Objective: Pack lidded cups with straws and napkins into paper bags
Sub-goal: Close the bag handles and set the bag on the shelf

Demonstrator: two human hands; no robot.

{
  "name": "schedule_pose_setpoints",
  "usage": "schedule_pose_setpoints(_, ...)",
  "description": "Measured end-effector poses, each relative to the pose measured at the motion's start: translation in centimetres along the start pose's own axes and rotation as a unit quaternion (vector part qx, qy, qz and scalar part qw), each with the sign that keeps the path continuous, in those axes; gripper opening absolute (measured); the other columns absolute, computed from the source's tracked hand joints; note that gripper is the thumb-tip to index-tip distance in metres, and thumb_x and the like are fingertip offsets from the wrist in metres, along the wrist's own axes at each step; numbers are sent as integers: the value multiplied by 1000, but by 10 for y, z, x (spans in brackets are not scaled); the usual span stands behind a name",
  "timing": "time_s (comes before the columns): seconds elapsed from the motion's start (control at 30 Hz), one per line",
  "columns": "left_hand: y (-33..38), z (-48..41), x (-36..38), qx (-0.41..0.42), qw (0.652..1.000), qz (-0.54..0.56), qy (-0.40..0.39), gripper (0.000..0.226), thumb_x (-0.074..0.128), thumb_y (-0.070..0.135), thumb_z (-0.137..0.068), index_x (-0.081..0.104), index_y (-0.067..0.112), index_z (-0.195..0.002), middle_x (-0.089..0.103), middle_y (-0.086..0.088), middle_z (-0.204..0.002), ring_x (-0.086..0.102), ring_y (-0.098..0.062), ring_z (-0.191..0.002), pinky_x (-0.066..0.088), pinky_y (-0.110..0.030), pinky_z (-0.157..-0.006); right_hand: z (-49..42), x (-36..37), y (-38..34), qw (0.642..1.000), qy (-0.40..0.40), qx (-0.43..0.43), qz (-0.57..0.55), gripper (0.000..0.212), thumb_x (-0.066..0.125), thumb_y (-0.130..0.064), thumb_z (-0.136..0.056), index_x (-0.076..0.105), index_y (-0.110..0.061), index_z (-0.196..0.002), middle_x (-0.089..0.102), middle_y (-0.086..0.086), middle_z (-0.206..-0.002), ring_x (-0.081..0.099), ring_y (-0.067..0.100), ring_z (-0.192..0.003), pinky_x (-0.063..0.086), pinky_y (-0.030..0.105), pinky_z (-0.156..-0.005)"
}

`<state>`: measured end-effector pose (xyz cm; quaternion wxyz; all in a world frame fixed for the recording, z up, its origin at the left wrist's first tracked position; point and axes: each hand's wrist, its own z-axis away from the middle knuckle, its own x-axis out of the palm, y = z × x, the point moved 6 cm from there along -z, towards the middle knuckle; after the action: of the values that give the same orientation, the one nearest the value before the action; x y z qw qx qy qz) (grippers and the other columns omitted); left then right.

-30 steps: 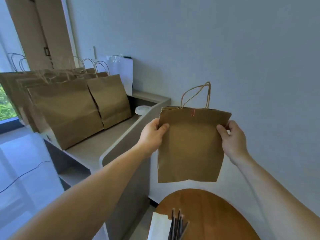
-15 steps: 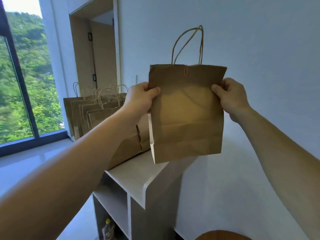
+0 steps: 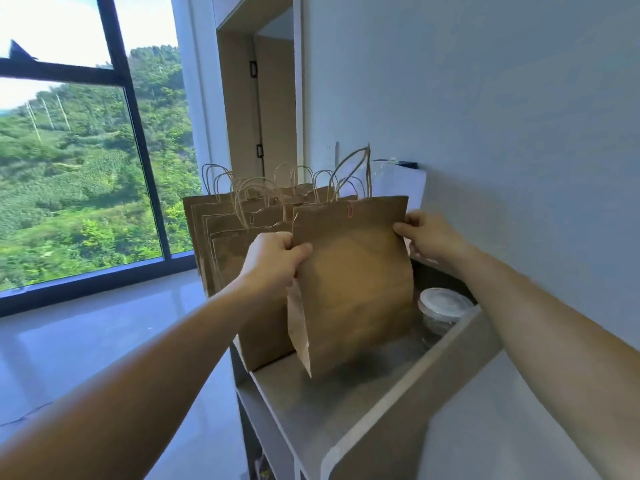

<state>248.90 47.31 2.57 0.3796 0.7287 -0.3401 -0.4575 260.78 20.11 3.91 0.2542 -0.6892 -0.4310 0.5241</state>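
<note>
Grey shelf (image 3: 311, 403): paper bag (image 3: 353, 282) pinched between left hand (image 3: 273, 261) and right hand (image 3: 429, 237), lidded cup (image 3: 443, 304) half hidden.

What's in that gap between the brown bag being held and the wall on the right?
A lidded clear cup stands there on the shelf, close beside the held paper bag at its lower right edge, as the head view shows.
</note>
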Motion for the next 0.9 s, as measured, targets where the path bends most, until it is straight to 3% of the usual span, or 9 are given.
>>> schedule_pose_setpoints(0.07, -20, -5, 18, -20, 1000, -8, -3, 23, 67, 25, -90, 71, 3, -86, 74, -13, -79, 69, -28, -66, 59, -45, -66, -16, 17, 26, 998, -43, 37, -13, 13, 57, -18, -100, 64, -8, -101, 61, 14, -86, 60, 14, -53, 45, 27, -48)
schedule_pose_setpoints(0.17, -42, -9, 41, -31, 999, -34, -2, 23, 65, 26, -92, 71, 7, -80, 72, -9, -72, 61, -15, -56, 58, -41, -68, -33, 39, 55, 991, -94, 76, -54, 31, 53, -16, -102, 53, -2, -130, 63, 17, -94, 71, 26, -66, 57, 29, -53)
schedule_pose_setpoints(0.27, -51, -15, 54, -26, 999, -42, 19, 25, 63, 29, -92, 69, 9, -78, 71, -11, -74, 59, -17, -59, 55, -41, -68, -49, 45, 67, 992, -94, 66, -58, 23, 50, -15, -103, 57, -2, -121, 63, 16, -84, 71, 22, -62, 60, 29, -59)
schedule_pose_setpoints(0.47, -51, -33, 84, -10, 999, -33, 20, 27, 63, 31, -93, 67, 11, -75, 70, -12, -73, 66, -30, -73, 56, -44, -72, -74, 30, 79, 994, -68, 46, -65, 12, 51, -11, -103, 60, -9, -95, 61, 19, -85, 69, 20, -57, 60, 28, -56)
schedule_pose_setpoints(0.57, -50, -41, 102, -8, 1000, -20, 11, 23, 62, 31, -94, 71, 17, -78, 73, -5, -75, 68, -26, -79, 56, -43, -75, -80, 16, 89, 995, -55, 43, -64, 12, 50, -11, -103, 59, -9, -97, 63, 13, -88, 68, 24, -62, 60, 33, -62)
schedule_pose_setpoints(0.67, -44, -48, 121, -2, 1000, -23, 4, 24, 61, 32, -94, 71, 19, -76, 73, -4, -74, 67, -22, -73, 56, -38, -71, -83, 1, 100, 995, -35, 51, -78, 14, 47, -9, -103, 59, -10, -95, 61, 10, -82, 65, 21, -56, 58, 28, -54)
schedule_pose_setpoints(0.77, -36, -53, 136, 9, 1000, -29, -5, 28, 61, 32, -94, 65, 23, -67, 62, 6, -56, 54, -13, -55, 49, -31, -61, -83, -12, 114, 994, -15, 70, -79, 16, 47, -9, -104, 59, -11, -94, 61, 11, -77, 65, 16, -52, 57, 25, -51)
schedule_pose_setpoints(0.9, -30, -54, 147, 15, 999, -35, -16, 25, 60, 32, -94, 68, 18, -75, 58, 8, -57, 51, -14, -57, 46, -30, -59, -78, -22, 129, 992, -3, 100, -80, 15, 47, -11, -104, 58, -9, -94, 60, 17, -72, 67, 17, -54, 59, 27, -53)
